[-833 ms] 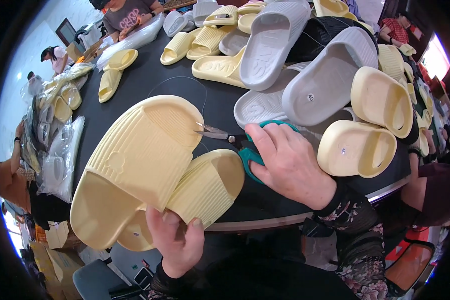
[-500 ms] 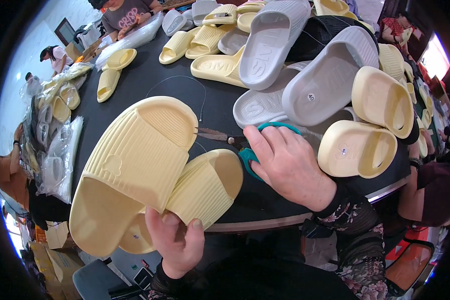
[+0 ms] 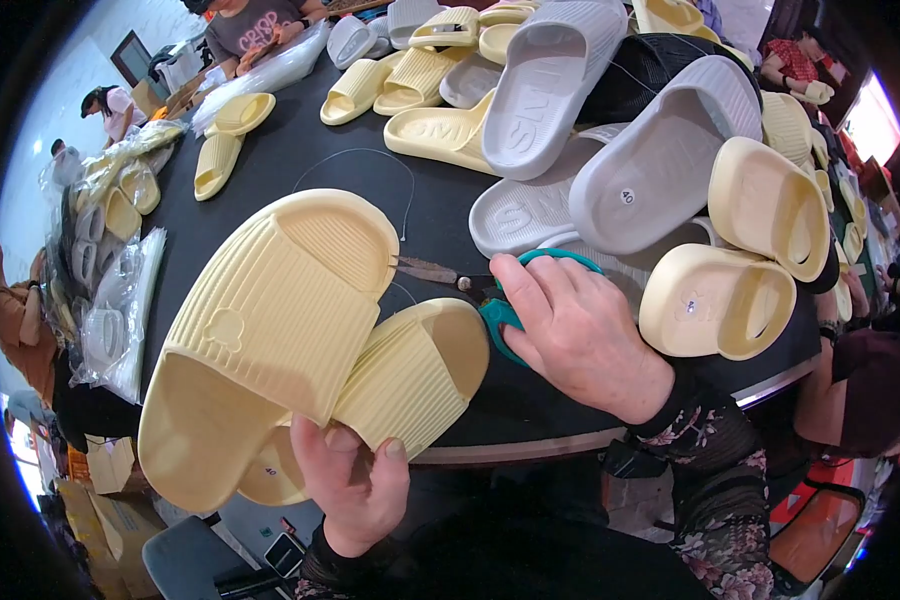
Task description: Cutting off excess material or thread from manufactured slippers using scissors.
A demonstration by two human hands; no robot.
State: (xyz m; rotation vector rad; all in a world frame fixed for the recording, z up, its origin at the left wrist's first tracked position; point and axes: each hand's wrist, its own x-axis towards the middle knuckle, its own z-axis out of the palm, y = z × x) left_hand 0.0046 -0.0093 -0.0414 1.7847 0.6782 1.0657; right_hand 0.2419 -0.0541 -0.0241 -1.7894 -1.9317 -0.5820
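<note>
Slippers (image 3: 300,340) — a pale yellow pair — sit stacked in the left hand (image 3: 355,480), grip clamped on their lower edge. Since a moment ago the right hand (image 3: 580,335), closed around scissors (image 3: 470,285), has edged their tips to the upper slipper's rim, just above the desk (image 3: 300,150) — trimming looks underway.

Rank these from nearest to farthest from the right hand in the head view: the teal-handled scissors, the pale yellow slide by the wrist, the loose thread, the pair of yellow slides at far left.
1. Teal-handled scissors: gripped in the right hand.
2. Pale yellow slide: just right of the wrist.
3. Loose thread: up-left on the table.
4. Pair of yellow slides: far upper left.
</note>
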